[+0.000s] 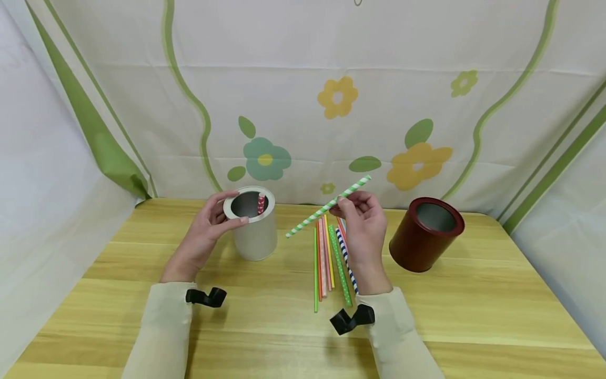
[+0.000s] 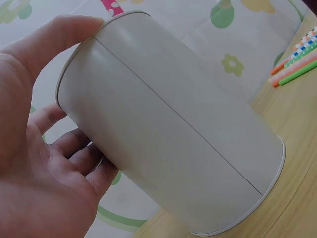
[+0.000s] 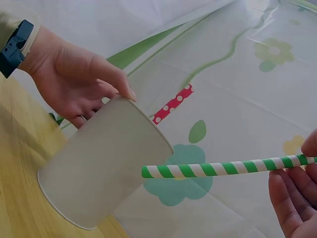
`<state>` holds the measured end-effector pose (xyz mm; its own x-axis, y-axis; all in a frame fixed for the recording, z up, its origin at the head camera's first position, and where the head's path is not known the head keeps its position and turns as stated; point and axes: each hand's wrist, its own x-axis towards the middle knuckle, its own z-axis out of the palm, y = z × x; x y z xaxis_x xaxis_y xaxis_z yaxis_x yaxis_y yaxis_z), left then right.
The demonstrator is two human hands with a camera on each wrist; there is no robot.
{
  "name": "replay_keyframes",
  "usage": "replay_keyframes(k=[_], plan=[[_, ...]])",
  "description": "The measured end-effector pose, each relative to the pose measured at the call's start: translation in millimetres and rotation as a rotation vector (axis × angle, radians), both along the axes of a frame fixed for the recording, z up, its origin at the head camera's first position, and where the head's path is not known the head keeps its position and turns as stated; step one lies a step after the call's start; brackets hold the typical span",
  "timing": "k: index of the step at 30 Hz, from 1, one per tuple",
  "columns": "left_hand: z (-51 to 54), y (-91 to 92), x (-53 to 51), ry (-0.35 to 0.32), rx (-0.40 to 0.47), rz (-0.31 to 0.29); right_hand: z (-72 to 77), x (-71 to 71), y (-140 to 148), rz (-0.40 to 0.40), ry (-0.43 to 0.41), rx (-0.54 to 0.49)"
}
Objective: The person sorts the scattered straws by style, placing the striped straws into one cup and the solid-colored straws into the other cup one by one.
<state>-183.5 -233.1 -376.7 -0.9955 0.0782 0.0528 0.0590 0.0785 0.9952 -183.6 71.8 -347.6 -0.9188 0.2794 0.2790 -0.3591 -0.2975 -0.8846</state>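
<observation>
A white can [image 1: 255,237] stands on the table at left, and a red straw with white dots [image 3: 173,104] pokes out of its top. My left hand [image 1: 203,231] grips this can by the rim, the thumb on the near side and the fingers round the left. Between thumb and fingers my right hand [image 1: 362,226] pinches a green-and-white striped straw [image 1: 312,217], held slantwise above the table, its lower end pointing toward the can. Under and beside the right hand lie several loose straws [image 1: 323,258], green, orange, pink, yellow and blue-striped; the hand partly covers them.
A dark red can [image 1: 416,242] stands to the right of my right hand, its mouth facing up. The wooden table [image 1: 265,337] ends at a flowered curtain [image 1: 293,105] behind. Black wrist mounts [image 1: 352,318] sit on both sleeves.
</observation>
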Motion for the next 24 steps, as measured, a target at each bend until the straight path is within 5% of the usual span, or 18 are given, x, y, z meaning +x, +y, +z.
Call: replay_keyframes(k=[9,18,24], plan=[[-3.3,5.0,5.1,-0.032,0.005,0.024,1.5,6.1,-6.5,0.03,0.03,-0.067],[-4.9,8.6,4.4,-0.03,0.028,0.035,8.0,11.8,-15.9,-0.054,0.21,-0.108],[-3.9,7.6,6.7,-0.027,0.053,0.038,11.6,7.9,-30.6,-0.027,0.28,-0.051]])
